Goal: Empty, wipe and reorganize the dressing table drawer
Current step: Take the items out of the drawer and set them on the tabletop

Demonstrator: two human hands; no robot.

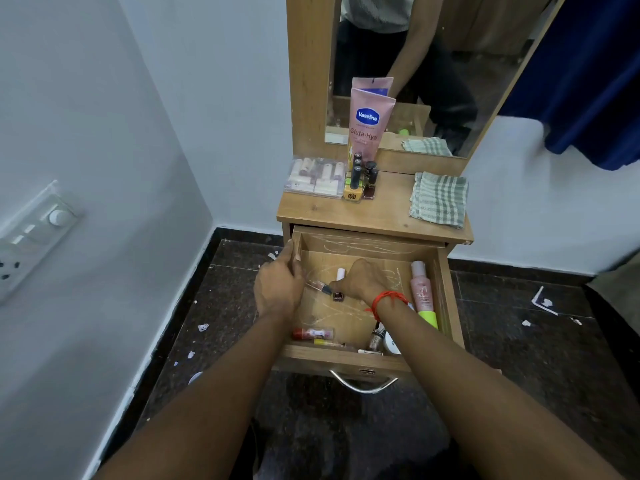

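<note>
Wooden drawer [346,356] stands pulled out under the counter [363,213]. The left grip [277,289] clasps the drawer's left wall. The right grip [360,282] is down inside, curled over a white stick [341,273] and a small dark bottle [338,296]; whether it holds either, I cannot tell. A pink bottle [422,292] lies along the right wall. A checked cloth [438,199] sits at the counter's right edge.

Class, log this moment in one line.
drawer open, partly emptied | left hand grips drawer side | right hand inside, grip unclear | cloth on tabletop
</note>
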